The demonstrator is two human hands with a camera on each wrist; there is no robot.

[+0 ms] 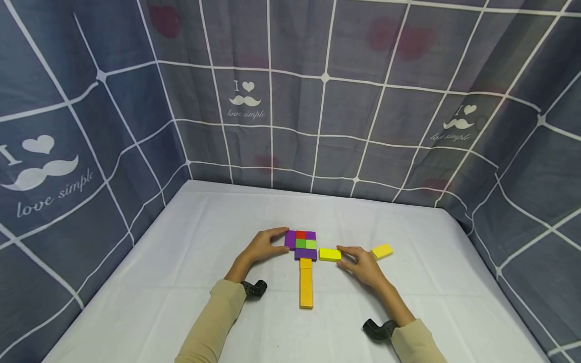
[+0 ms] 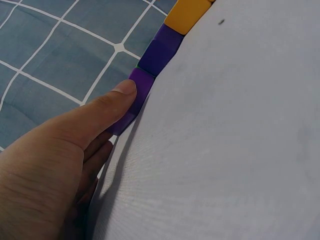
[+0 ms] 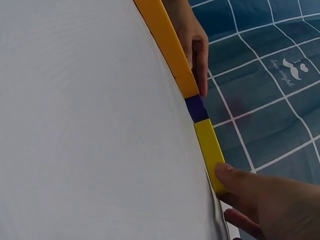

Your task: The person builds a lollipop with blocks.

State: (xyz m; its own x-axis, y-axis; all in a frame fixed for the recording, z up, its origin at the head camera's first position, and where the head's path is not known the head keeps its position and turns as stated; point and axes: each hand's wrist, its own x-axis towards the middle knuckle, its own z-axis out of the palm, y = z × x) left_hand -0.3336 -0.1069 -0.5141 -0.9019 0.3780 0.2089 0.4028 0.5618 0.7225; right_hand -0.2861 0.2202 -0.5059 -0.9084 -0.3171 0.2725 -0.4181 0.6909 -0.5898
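On the white table lies a flat group of touching blocks. My left hand point(image 1: 265, 244) pinches the upright purple block point(image 1: 290, 241) on the group's left side, thumb at the near end and fingers at the far end. Beside it sit a red block point(image 1: 301, 235), a small purple block point(image 1: 310, 235), a green block point(image 1: 300, 243) and a light green block point(image 1: 310, 244). A dark purple block point(image 1: 306, 254) lies below them, with orange blocks point(image 1: 306, 287) running toward me. My right hand point(image 1: 361, 264) pinches the right end of a yellow block point(image 1: 329, 254), just right of the dark purple one.
Another yellow block point(image 1: 382, 251) lies at an angle beyond my right hand. The white cloth-covered table point(image 1: 263, 327) ends at grey-blue checked curtains point(image 1: 290, 116) at the back and both sides. Black wrist-worn devices point(image 1: 379, 330) sit on both forearms.
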